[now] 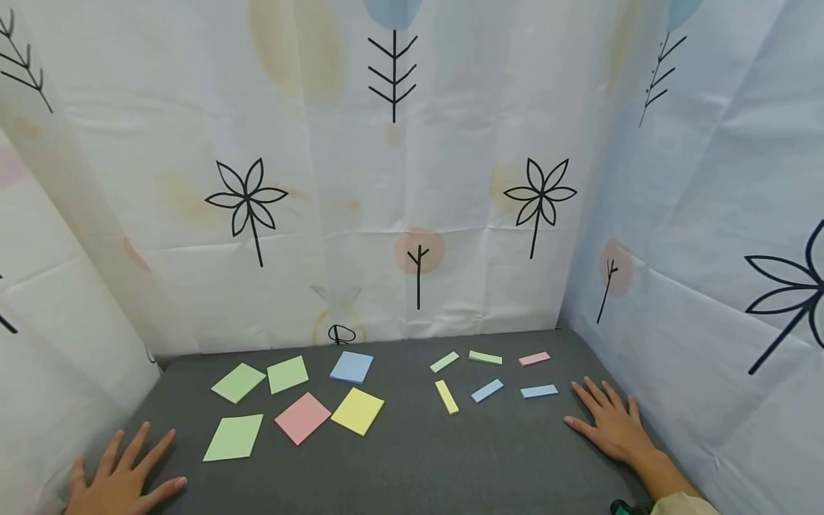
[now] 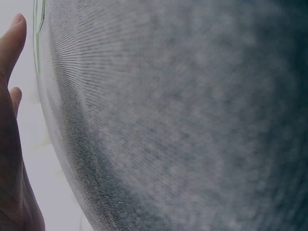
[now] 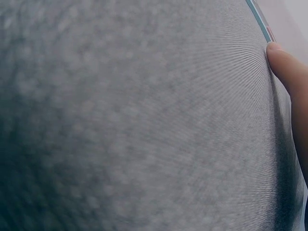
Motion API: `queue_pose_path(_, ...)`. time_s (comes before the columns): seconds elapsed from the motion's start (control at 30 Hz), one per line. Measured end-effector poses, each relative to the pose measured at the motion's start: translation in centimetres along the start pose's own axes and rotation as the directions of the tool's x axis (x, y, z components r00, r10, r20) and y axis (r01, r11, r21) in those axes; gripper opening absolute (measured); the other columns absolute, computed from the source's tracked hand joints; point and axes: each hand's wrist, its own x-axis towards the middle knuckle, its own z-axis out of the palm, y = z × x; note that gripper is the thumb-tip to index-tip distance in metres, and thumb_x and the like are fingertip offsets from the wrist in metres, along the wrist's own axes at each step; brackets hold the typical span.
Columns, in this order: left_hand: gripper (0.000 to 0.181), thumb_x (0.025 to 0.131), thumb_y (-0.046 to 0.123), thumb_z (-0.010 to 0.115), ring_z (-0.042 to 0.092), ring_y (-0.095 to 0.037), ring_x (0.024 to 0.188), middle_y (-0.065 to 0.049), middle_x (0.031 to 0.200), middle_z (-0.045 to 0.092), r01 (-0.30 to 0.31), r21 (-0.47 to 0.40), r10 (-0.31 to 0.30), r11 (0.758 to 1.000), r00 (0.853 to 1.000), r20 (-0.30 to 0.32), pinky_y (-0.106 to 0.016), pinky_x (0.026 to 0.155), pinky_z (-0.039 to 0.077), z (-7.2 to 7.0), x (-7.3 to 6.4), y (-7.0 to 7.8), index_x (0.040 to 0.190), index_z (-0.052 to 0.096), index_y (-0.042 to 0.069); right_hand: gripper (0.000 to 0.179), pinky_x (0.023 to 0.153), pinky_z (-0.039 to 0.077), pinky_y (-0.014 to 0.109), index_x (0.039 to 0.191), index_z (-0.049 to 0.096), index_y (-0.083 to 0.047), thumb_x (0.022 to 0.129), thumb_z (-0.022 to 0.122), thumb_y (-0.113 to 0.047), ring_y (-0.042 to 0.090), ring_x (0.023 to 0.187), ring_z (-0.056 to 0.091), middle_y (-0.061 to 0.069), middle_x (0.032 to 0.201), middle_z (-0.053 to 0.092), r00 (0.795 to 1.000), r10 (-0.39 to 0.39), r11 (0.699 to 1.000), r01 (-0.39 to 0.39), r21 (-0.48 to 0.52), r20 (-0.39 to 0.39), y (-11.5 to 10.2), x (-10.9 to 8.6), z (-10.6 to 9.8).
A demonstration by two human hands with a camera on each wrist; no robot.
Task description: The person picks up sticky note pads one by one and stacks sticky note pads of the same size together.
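My left hand (image 1: 119, 483) rests on the dark grey table with fingers spread, holding nothing. Nearest to it is a green square sticky note (image 1: 234, 437). Two more green notes, a pink note (image 1: 302, 418), a yellow note (image 1: 357, 411) and a blue note (image 1: 351, 367) lie around it. On the right side, my right hand (image 1: 611, 425) lies flat with spread fingers, holding nothing. Closest to that hand is a narrow blue sticky strip (image 1: 539, 391). Another blue strip (image 1: 487, 390), a yellow strip (image 1: 447, 397), a pink strip (image 1: 534, 359) and two green strips are nearby.
White cloth with printed plants (image 1: 450, 157) hangs behind the table (image 1: 450, 465) and along both sides. The right-hand cloth (image 1: 702, 343) comes down close beside my right hand. A dark object (image 1: 624, 508) shows near the right sleeve (image 1: 682, 505).
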Motion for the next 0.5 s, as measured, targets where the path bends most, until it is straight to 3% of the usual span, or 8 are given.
queue_pose_path(0.27, 0.096, 0.080, 0.081, 0.045, -0.018, -0.052, 0.138, -0.025, 0.158, 0.001, -0.014, 0.006, 0.014, 1.000, 1.000, -0.023, -0.078, 0.088, -0.018, -0.3, 0.1, 0.2, 0.157, 0.012, 0.034, 0.078, 0.094, 0.007, 0.079, 0.145, 0.043, -0.006, 0.089, 0.058, -0.059, 0.052, 0.132, 0.024, 0.027, 0.148, 0.033, 1.000, -0.005, 1.000, 0.005, 0.011, -0.007, -0.4, -0.2, -0.1)
queue_pose_path(0.5, 0.091, 0.084, 0.075, 0.050, -0.026, -0.042, 0.139, -0.018, 0.161, -0.006, -0.084, -0.024, 0.083, 0.996, 0.994, -0.065, -0.078, 0.090, -0.015, -0.8, 0.1, 1.0, 0.157, 0.011, 0.037, 0.078, 0.096, 0.011, 0.077, 0.143, 0.046, -0.006, 0.088, 0.060, -0.059, 0.051, 0.133, 0.025, 0.026, 0.148, 0.035, 1.000, -0.018, 0.999, 0.019, 0.029, -0.024, -1.4, -0.3, -0.4)
